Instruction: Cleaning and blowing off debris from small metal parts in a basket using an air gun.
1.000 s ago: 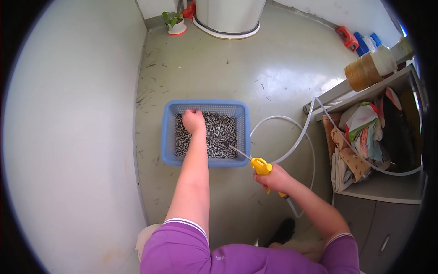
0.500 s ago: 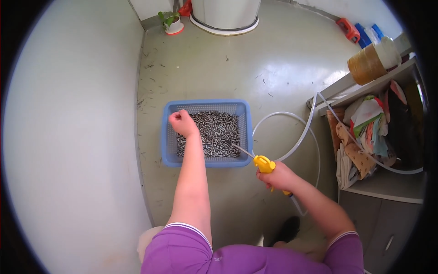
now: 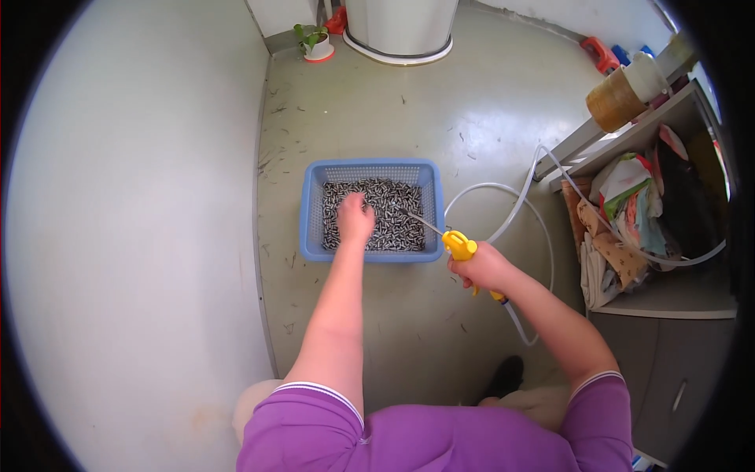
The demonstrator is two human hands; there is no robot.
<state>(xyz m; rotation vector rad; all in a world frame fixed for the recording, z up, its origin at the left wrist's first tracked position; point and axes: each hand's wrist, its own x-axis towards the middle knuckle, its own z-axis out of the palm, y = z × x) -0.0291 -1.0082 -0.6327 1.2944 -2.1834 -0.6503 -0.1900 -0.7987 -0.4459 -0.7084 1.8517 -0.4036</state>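
A blue plastic basket [image 3: 308, 224] with mesh walls stands on the floor in front of me, its bottom covered by many small cylindrical metal parts [image 3: 397, 236]. My left hand [image 3: 356, 218] is down over the parts, left of the basket's middle. Its thumb stands apart from the fingers, and the fingertips are partly hidden among the metal pieces. My right hand [image 3: 484, 266], just outside the basket's lower right corner, is closed round a yellow air blow gun [image 3: 459, 245]. The gun's thin nozzle reaches over the right rim, its dark tip above the parts.
A clear hose [image 3: 503, 187] loops over the floor right of the basket to an open cabinet [image 3: 661, 313] stuffed with cloths [image 3: 629, 197]. A tape roll [image 3: 617, 102] sits on top. The wall [image 3: 157, 220] bounds the left; a potted plant [image 3: 318, 47] stands far off.
My left hand has moved from a fist at the basket's left side to the parts near its middle, its fingers loosened. My right hand still holds the air blow gun. The view has shifted slightly.
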